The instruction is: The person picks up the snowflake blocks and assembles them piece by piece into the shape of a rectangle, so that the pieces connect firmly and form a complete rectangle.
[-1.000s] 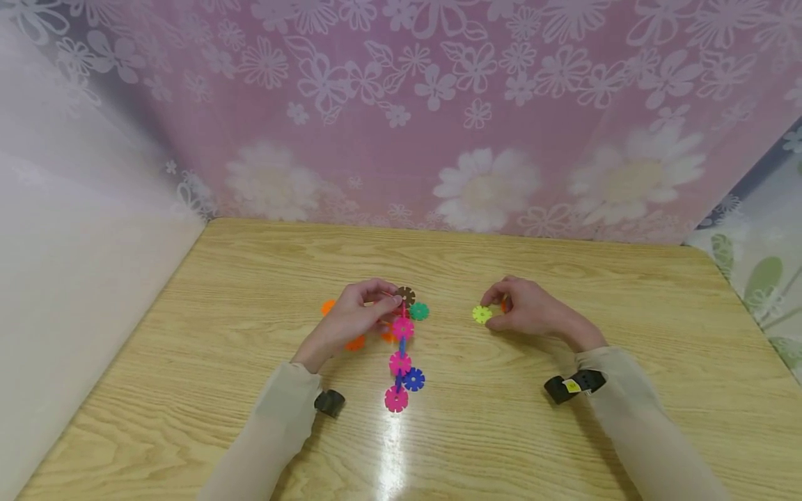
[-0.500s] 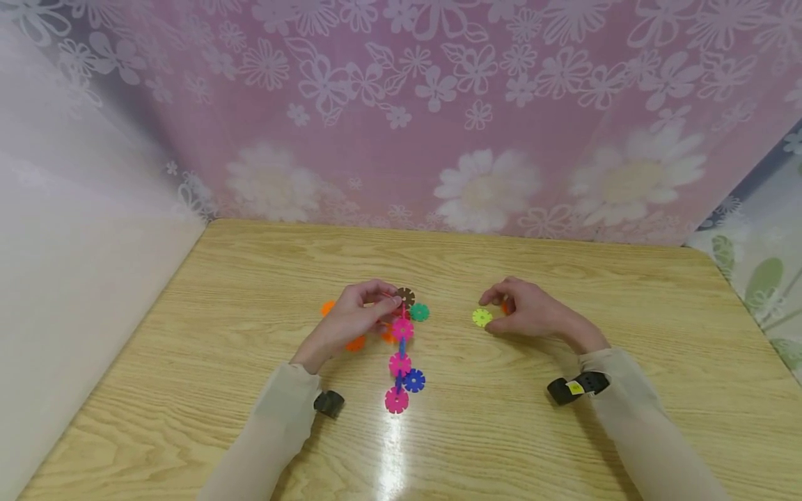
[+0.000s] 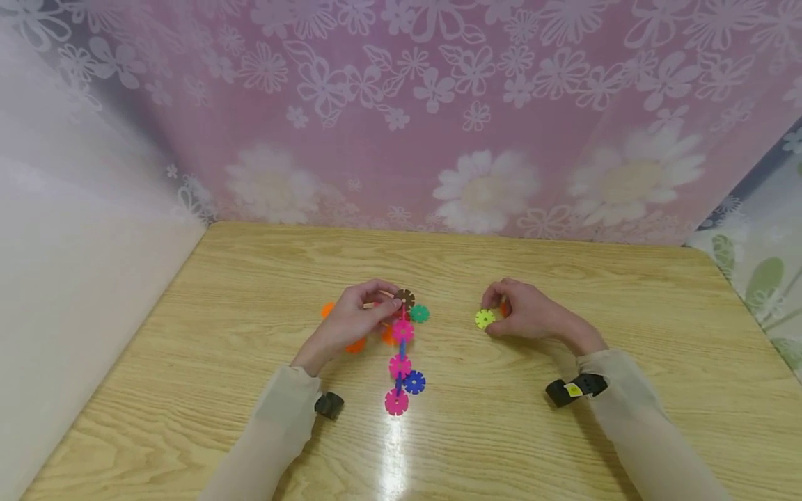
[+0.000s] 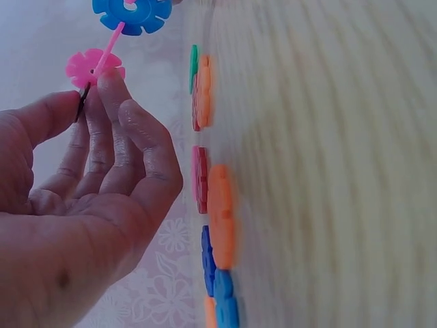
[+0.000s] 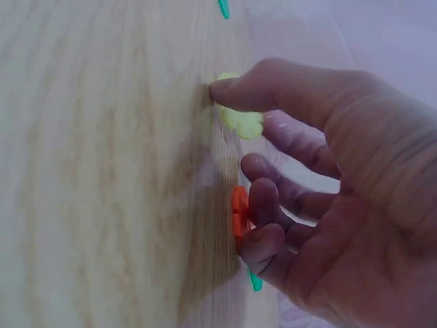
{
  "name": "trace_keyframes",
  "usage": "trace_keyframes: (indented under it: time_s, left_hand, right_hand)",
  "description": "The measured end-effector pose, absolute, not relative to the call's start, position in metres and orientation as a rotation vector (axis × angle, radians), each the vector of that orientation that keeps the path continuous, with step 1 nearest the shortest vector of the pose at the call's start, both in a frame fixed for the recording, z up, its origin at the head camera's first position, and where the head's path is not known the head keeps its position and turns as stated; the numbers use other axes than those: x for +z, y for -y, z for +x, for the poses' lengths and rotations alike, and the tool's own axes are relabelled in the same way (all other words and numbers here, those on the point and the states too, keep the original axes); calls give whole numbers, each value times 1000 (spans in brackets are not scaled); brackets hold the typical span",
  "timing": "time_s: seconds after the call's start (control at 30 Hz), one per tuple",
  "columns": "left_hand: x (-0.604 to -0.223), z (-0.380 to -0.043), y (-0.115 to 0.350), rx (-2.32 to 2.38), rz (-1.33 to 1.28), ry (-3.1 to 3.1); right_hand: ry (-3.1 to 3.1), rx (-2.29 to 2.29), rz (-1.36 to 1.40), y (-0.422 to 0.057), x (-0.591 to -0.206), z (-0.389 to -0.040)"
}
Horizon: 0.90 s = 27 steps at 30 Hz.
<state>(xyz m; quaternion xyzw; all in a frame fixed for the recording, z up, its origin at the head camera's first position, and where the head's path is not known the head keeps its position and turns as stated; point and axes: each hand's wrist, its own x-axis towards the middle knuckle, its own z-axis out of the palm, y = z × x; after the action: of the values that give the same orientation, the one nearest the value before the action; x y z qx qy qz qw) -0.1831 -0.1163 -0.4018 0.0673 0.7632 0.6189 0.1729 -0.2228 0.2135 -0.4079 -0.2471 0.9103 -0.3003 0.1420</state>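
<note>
My left hand point(image 3: 360, 314) pinches a dark brown notched disc point(image 3: 405, 298) between thumb and fingers. That disc joins a chain of interlocking plastic discs, with a pink disc point(image 3: 400, 365) midway and a blue disc point(image 3: 414, 382) branching off its side. In the left wrist view the brown disc is edge-on, beside a pink disc point(image 4: 87, 67) and a blue disc point(image 4: 140, 17). To the right, my right hand point(image 3: 529, 310) holds a yellow disc point(image 3: 485, 319) by its edge between thumb and index finger. The thumb partly covers this disc point(image 5: 242, 123) in the right wrist view.
Several loose discs lie under and around my left hand, among them an orange disc point(image 3: 355, 345) and a green disc point(image 3: 420, 314). An orange-red disc point(image 5: 240, 212) lies by my right fingers. The wooden table point(image 3: 564, 452) ends at a flowered pink curtain point(image 3: 388, 174).
The index finger of my right hand has come down against the yellow disc, which has shifted slightly right. My left hand and the chain stay nearly still.
</note>
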Motion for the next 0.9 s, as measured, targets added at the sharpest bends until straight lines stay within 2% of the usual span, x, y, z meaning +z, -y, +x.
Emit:
trace_keyframes:
  time_s: [0.33,0.6,0.9]
  left_hand:
    - [-400,-183,116,1795,276,-2179]
    - [-398,-182,114,1855,253,-2145]
    - [-397,-182,112,1881,210,-2132]
  right_hand:
    - [-2685,-1173,-755,-209,-414,-212]
    - [-2661,-1435,-646,-184,-409,-199]
    - [-2677,-1608,-695,-158,-404,-191]
